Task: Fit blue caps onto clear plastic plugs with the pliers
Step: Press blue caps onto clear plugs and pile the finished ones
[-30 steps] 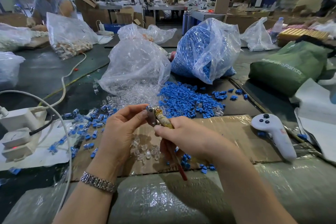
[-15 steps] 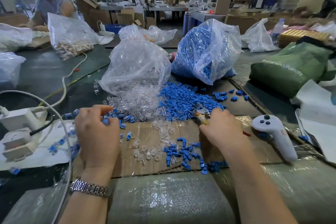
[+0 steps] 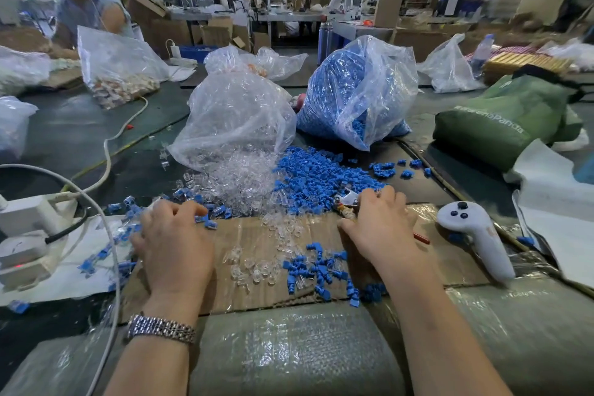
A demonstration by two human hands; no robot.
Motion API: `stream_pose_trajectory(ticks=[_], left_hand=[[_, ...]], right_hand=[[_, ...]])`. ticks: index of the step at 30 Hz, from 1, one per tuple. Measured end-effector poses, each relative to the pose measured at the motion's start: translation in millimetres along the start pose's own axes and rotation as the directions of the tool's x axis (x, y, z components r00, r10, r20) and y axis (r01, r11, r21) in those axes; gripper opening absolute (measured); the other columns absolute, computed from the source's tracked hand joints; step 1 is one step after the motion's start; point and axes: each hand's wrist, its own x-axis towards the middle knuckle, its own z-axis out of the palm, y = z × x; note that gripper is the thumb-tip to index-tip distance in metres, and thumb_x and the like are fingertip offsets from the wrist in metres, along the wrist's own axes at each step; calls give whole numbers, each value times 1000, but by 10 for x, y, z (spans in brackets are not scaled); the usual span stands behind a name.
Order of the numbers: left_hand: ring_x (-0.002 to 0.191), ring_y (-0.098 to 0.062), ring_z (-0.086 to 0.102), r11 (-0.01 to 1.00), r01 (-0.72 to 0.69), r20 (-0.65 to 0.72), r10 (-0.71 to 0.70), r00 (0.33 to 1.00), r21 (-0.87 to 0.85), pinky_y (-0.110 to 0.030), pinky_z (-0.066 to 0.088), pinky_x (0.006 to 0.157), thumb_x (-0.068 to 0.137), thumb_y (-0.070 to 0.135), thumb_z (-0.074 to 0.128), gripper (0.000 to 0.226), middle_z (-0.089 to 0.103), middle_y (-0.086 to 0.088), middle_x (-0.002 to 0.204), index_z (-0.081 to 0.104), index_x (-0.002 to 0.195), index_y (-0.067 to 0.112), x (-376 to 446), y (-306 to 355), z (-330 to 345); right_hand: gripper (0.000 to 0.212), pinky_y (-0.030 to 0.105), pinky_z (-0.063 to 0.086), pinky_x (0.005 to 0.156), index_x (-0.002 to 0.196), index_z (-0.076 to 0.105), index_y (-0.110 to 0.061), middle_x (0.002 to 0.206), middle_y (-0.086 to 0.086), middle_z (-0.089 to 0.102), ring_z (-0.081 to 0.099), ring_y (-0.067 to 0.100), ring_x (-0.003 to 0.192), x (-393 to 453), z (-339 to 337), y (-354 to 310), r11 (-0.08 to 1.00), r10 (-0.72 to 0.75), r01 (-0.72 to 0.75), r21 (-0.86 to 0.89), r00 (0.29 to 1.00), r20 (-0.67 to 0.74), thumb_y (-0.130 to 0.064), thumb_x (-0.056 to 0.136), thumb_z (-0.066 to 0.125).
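Risk, as I read it, is grabbing several blue caps (image 3: 321, 177) at once, since my right hand (image 3: 382, 228) reaches into that heap with fingers also curled round the pliers (image 3: 347, 202). Pliers lie near the cardboard's (image 3: 257, 235) far edge, nose pointing up-left (red handle tip trailing right). My left hand (image 3: 175, 244) rests loosely curled among finished pieces; I can't tell if it pinches one.

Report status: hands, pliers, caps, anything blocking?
Left hand fingers curled at the capped plugs. Right hand grips pliers, reaching into blue caps. Nothing blocking; white controller lies off right.
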Motion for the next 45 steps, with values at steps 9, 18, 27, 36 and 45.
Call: stream_pose_trajectory(ticks=[9, 18, 27, 36, 45], left_hand=[[70, -7, 56, 845, -201, 295, 381, 876, -496, -13, 48, 64, 89, 25, 74, 8, 64, 6, 85, 71, 96, 26, -85, 138, 21], [86, 2, 60, 871, -255, 449, 443, 776, -419, -46, 50, 102, 88, 42, 71, 21, 61, 19, 97, 61, 106, 46, -103, 359, 64], [85, 6, 63, 868, -303, 407, 460, 789, -394, -29, 57, 91, 91, 32, 72, 14, 65, 22, 89, 67, 102, 38, -102, 377, 170], [78, 6, 62, 792, -238, 268, 447, 854, -563, -9, 50, 68, 91, 16, 72, 17, 67, 11, 84, 67, 101, 29, -103, 303, 184], [97, -30, 75, 289, 479, 552, 289, 782, -829, -27, 61, 80, 77, 10, 78, 27, 77, -16, 99, 75, 102, 4, -3, 185, 54]], right_hand=[[16, 43, 53, 95, 84, 75, -31, 80, -16, 74, 67, 3, 84, -160, -150, -180, 901, -345, 240, 363, 902, 260, -44, 81, 83], [24, 45, 55, 92, 89, 72, -21, 89, -2, 73, 68, 19, 90, -165, -139, -268, 956, -267, 226, 185, 933, 239, -44, 87, 78], [5, 46, 58, 88, 97, 70, -18, 91, 2, 70, 67, 23, 86, -102, -44, -299, 965, -263, 252, 78, 947, 186, -14, 94, 69], [18, 50, 45, 101, 90, 65, -30, 90, -5, 69, 65, 24, 94, -139, -24, -414, 946, -324, 314, 79, 919, 226, -12, 91, 70], [8, 29, 54, 90, 103, 70, -24, 100, -8, 71, 65, 11, 93, -170, -90, -356, 826, -407, 379, 416, 913, -23, -20, 97, 67]])
